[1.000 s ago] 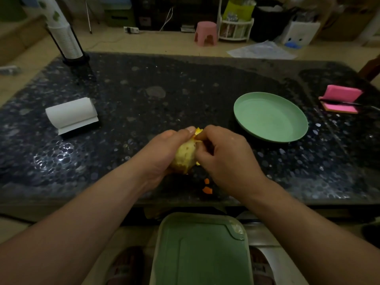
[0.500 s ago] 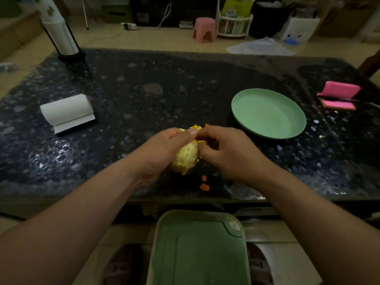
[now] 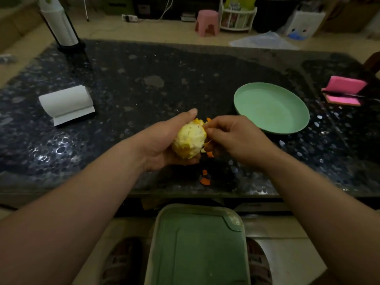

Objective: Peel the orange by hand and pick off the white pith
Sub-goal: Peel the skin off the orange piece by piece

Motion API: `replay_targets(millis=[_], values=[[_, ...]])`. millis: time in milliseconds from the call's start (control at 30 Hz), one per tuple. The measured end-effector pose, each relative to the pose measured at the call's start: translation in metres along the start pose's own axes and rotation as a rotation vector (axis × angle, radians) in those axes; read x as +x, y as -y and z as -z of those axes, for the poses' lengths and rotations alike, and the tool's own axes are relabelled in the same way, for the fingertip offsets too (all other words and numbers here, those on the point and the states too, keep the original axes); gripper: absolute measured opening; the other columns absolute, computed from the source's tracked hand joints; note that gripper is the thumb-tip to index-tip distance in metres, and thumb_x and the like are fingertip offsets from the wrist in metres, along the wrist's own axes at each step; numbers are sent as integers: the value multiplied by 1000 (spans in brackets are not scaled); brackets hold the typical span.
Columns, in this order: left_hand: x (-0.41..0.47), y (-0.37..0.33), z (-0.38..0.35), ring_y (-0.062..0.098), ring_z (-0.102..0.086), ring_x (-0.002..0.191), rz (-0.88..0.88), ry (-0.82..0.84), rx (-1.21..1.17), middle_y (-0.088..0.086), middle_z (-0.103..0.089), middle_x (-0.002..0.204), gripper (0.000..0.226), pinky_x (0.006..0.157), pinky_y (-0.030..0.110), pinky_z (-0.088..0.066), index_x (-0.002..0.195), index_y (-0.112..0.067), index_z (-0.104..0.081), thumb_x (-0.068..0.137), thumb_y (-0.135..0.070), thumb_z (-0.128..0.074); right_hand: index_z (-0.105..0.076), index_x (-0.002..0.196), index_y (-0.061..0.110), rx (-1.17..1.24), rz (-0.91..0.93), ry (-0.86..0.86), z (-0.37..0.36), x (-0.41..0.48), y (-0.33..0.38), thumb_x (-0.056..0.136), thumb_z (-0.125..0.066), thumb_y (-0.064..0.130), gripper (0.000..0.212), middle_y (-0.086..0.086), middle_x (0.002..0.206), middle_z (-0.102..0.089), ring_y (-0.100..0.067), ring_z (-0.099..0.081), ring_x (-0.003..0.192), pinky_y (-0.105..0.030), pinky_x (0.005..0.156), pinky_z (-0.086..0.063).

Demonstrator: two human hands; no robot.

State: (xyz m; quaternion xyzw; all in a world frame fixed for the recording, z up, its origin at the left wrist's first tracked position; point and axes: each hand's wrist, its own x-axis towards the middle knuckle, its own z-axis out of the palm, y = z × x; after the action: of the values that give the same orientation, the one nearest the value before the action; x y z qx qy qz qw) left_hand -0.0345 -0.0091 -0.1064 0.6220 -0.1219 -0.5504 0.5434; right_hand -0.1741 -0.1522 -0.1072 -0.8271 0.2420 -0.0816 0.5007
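I see my left hand (image 3: 162, 140) holding the orange (image 3: 190, 141) up over the near part of the dark table (image 3: 144, 79). The fingers curl under the fruit and the thumb lies along its top. Most of the skin is off, so the orange looks pale yellow and bumpy with white pith. A little bright skin is left at the top and on the right side.

My right hand (image 3: 232, 136) is just beside the orange, on its right. Its fingers are curled in tight and they touch the fruit's side. They seem to pinch a bit of peel (image 3: 209, 154) that hangs there, but I cannot see the fingertips well.

Some small peel scraps (image 3: 205, 179) lie on the table right under my hands, near the front edge.

A green plate (image 3: 271, 108) sits on the table to the right, a bit past my right hand. A white paper roll (image 3: 65, 103) lies on its side far to the left. A pink sponge (image 3: 343, 90) is at the far right edge. A tall roll holder (image 3: 59, 23) stands at the back left corner.

Below the table edge, between my arms, is a green bin (image 3: 197, 247). A pink stool (image 3: 206, 22) stands on the floor behind the table.
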Motion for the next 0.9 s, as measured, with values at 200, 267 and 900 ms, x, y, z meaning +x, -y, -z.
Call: replay_targets(millis=[200,267,900], values=[[5,-2,-1,34,-78,80,88,-109,-381,21,-78,107,53,69,48,-67,121,-7,-69,102,-55,-57,-69,134,39,-100,49,-15,-8,8,-8,101,-66,29,35,9,113,-76,-10,-75,95,-42,85,-64],[5,-2,-4,35,-79,85,56,-137,-461,22,-78,107,53,85,52,-64,117,-7,-71,105,-54,-52,-62,141,40,-103,111,39,-10,4,-6,94,-74,33,49,16,124,-71,-3,-70,108,-40,97,-60],[-8,-4,6,26,-69,85,-120,56,-323,16,-74,113,48,81,44,-58,128,-6,-66,102,-43,-50,-66,138,34,-35,206,-60,-4,-10,10,99,-71,42,40,16,118,-74,-2,-69,110,-40,98,-59]])
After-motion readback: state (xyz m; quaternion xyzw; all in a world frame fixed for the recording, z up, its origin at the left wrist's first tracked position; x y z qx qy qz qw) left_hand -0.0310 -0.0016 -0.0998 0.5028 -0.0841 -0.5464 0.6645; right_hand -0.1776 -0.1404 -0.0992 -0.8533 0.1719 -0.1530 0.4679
